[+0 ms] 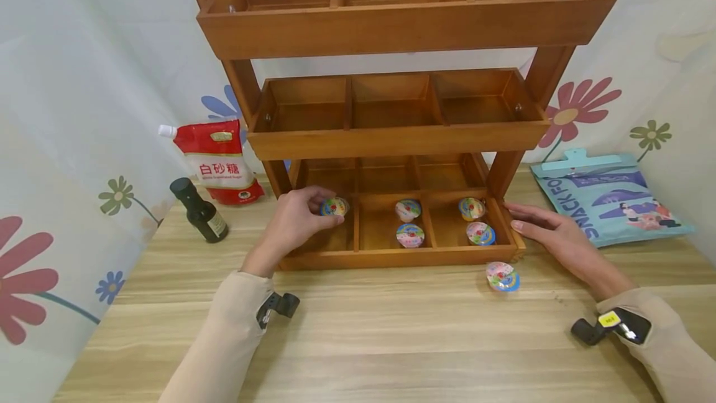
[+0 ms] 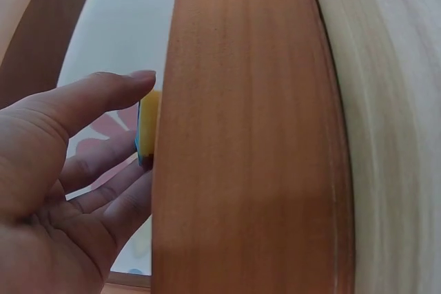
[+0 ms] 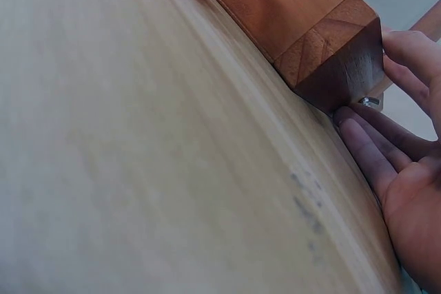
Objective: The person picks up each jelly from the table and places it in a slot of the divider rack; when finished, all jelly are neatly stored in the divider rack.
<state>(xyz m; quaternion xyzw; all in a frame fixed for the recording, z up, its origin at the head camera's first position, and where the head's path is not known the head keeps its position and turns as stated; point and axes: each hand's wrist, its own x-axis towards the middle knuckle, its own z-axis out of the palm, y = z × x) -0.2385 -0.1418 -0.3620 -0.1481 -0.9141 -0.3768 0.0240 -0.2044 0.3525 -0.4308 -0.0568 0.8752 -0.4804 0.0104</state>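
Observation:
My left hand (image 1: 299, 219) pinches a small jelly cup (image 1: 334, 206) with a printed foil lid, at the bottom tier's left compartment. In the left wrist view that cup (image 2: 147, 127) shows yellow, partly behind the tier's front board (image 2: 248, 135). My right hand (image 1: 545, 235) touches the right end of the wooden rack (image 1: 386, 258), its fingers reaching to the end board (image 3: 344, 67) in the right wrist view. Two jelly cups (image 1: 410, 236) sit in the middle compartment and two more (image 1: 481, 234) in the right one. Another jelly cup (image 1: 503, 277) lies on the table before the rack's right corner.
The rack's middle tier (image 1: 397, 143) and top tier (image 1: 408, 33) overhang the bottom one. Left of it stand a dark bottle (image 1: 200, 211) and a red-and-white sugar pouch (image 1: 219, 163). A blue snack bag (image 1: 612, 198) with a clip lies at the right.

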